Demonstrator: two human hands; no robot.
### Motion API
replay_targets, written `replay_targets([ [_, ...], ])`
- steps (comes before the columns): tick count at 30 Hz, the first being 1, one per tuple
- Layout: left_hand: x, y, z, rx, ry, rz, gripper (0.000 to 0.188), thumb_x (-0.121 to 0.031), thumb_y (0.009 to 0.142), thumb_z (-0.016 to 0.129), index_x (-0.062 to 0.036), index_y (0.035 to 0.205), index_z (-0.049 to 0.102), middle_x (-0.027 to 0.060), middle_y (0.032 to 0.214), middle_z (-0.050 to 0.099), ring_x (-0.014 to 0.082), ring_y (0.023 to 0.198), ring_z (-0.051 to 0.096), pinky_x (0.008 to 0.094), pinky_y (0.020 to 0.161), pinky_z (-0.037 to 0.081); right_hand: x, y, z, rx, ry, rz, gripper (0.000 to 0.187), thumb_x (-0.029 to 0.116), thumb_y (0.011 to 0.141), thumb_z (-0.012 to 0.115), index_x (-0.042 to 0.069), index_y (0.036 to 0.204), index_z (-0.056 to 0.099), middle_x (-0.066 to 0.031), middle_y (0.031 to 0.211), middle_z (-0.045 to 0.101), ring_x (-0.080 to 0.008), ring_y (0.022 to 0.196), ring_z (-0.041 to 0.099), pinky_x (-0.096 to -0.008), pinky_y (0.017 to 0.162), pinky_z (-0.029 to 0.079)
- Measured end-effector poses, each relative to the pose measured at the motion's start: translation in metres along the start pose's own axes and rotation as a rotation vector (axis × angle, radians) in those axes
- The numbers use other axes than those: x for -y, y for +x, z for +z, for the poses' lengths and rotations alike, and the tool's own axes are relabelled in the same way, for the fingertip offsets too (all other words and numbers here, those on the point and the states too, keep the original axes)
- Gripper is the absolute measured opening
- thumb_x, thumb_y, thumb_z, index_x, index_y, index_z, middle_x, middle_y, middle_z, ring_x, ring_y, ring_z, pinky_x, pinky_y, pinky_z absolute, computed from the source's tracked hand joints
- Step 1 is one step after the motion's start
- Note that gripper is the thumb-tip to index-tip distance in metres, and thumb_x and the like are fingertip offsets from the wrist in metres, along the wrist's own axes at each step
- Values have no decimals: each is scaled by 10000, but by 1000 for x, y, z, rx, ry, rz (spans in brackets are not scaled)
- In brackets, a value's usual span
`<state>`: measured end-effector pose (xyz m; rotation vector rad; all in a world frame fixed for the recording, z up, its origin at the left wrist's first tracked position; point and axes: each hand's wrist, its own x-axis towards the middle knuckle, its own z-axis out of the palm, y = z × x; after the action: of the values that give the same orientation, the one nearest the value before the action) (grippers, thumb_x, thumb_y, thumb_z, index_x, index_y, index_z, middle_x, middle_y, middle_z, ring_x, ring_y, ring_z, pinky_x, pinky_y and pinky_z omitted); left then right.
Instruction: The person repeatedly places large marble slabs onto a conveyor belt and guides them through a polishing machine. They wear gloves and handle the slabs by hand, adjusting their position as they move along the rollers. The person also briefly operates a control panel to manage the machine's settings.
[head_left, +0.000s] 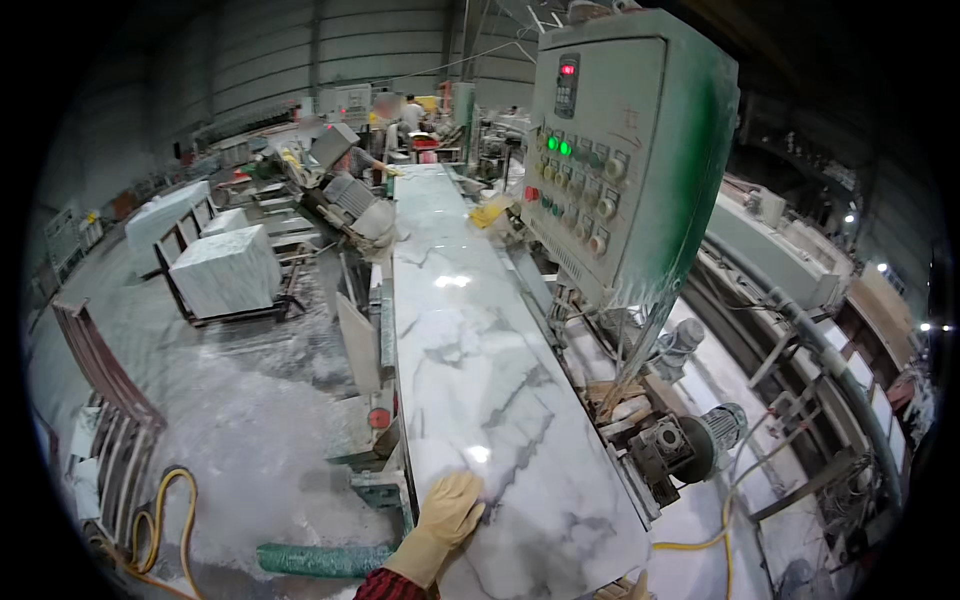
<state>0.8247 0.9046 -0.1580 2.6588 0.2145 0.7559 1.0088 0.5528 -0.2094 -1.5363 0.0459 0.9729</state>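
Head view, clock read from the middle of the frame. Long white marble slab (485, 400), grey-veined, lies face up from 6 o'clock away to 12; glossy, with lamp glare on it. Too far off to tell whether the distant end is the same piece. Left hand (450, 510), at 6 o'clock, in a cream glove below a red checked sleeve (393, 586): palm down across the slab's near left edge, fingers extended over the top face, clamped on nothing. Right hand (628, 588), at 5, shows only as a scrap by the near right corner; cannot tell whether its fingers are apart, together or gripping. Progress, as judged: surface looks smooth and finished, at least in its shine; slab not lifted or turned, lying flat along the line with a hand at its near end. How much handling remains, the view does not settle. Around it: control cabinet (600, 150) at 1, two green lamps (559, 146) lit; geared motor (685, 445) at 4; green tube (325, 560) at 7; yellow hose (190, 515) at 8; white stone block (225, 272) at 9; tilted motor (350, 195) at 10. Co-worker's arm (372, 162) reaches toward the slab's distant end, about 11.
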Motion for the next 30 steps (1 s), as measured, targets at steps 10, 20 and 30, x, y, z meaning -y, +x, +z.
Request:
replay_targets([
  [10,40,3,32,-65,62,2,583,-325,864,773,-83,1380,649,158,1415,633,367,1319,574,513,1127,445,0,-11,60,-94,-294,-56,589,600,1073,629,83,1356,630,-58,906,767,-264,900,741,-397,798,586],
  [20,56,11,11,101,200,24,580,-359,926,720,-80,1427,632,158,1483,589,372,1350,553,498,1166,422,-49,-8,57,-81,-442,-73,604,596,1068,637,73,1370,640,-65,912,785,-271,934,758,-398,816,593],
  [30,67,25,22,72,70,84,642,-400,917,702,-26,1431,610,224,1450,580,414,1353,507,533,1181,366,-103,-74,-48,-215,-994,-383,620,593,1063,645,62,1383,650,-71,917,803,-278,969,776,-399,834,599],
])
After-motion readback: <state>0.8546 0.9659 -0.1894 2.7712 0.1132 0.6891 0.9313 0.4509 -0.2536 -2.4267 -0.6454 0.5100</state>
